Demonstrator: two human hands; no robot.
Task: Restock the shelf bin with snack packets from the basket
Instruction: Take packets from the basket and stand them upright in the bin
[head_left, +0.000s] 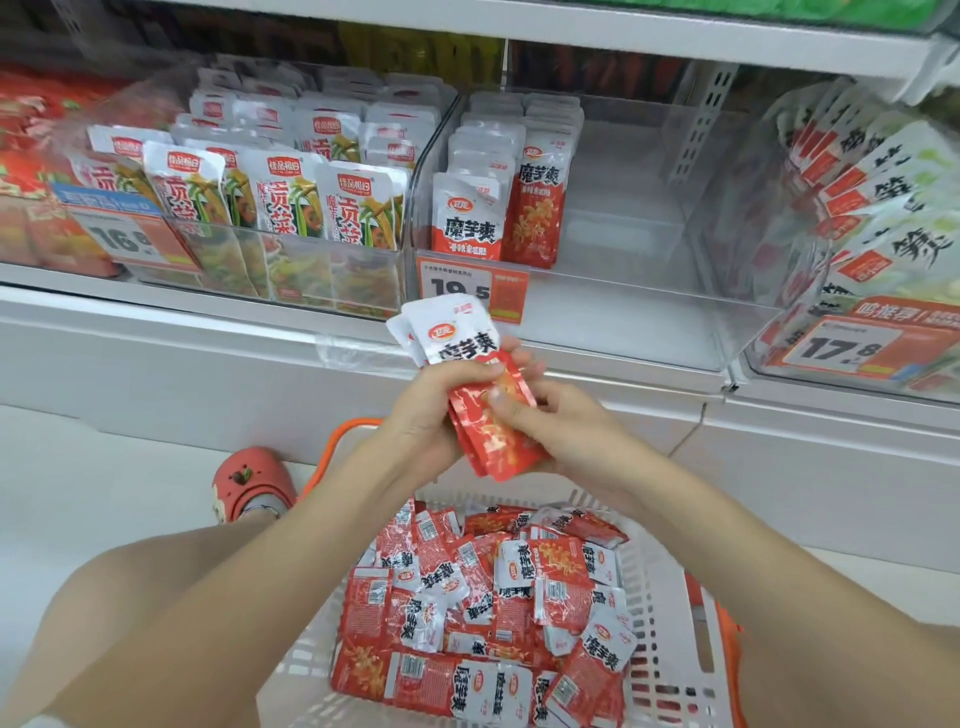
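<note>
From the head camera, the step in hand looked like squaring up a small stack of red-and-white snack packets (470, 387) before shelving them: the stack was held upright in the air, just below the front lip of the clear shelf bin (613, 312) and above the white basket (670, 597), which was full of loose packets of the same kind. The left hand (436, 410) wrapped round the stack's middle from the left, thumb across the front, while the right hand (540, 421) pinched its lower red end, thumb pressed on the face; both hands were clenched on the packets, neither free. The packets' white tops fanned out unevenly above the left hand's fingers. The bin held two rows of standing packets (498, 197) on its left side, with the right part bare, so the next move would probably call for lifting the stack over the front wall and standing it upright beside those rows, faces forward
</note>
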